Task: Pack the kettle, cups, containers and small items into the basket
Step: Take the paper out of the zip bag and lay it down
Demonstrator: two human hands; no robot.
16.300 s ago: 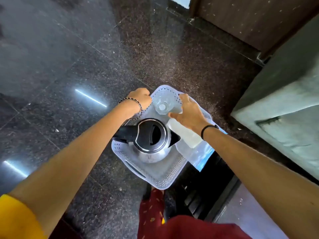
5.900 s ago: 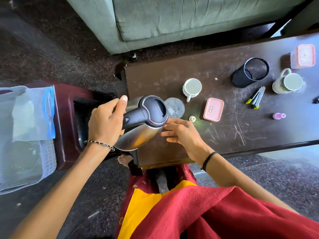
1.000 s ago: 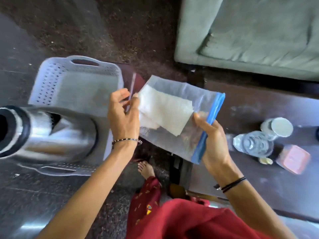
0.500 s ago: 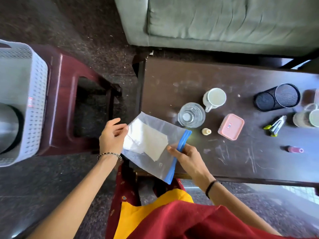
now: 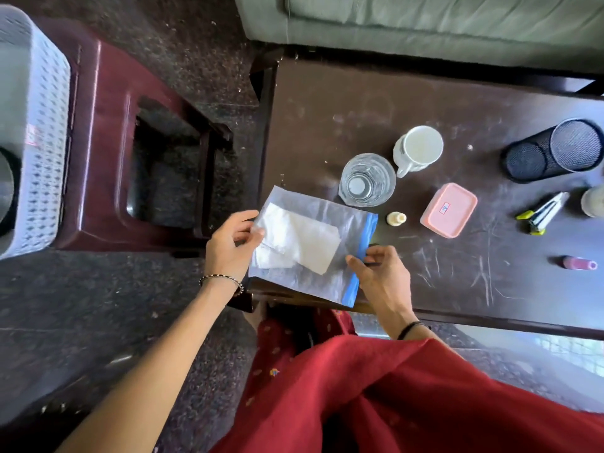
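A clear zip bag (image 5: 327,220) with a blue seal strip and white folded paper inside lies at the near left corner of the dark table (image 5: 408,103). My left hand (image 5: 228,248) pinches its left edge and my right hand (image 5: 380,276) pinches the blue strip. The white perforated basket (image 5: 39,132) sits on a maroon stool (image 5: 108,152) at far left, with the steel kettle (image 5: 6,188) partly visible inside. On the table stand a glass (image 5: 366,179), a white cup (image 5: 418,150), a pink lidded container (image 5: 448,209) and a tiny cream bottle (image 5: 396,219).
A black mesh holder (image 5: 552,150) lies on its side at the right, with a yellow-green tool (image 5: 541,212), a small pink bottle (image 5: 578,264) and another cup (image 5: 593,201) at the frame edge. A green sofa (image 5: 425,21) runs behind the table. Dark speckled floor surrounds the stool.
The bag has moved from over the basket and stool to the table's near left corner, still held by both hands. My view has swung right, leaving the basket at the left edge.
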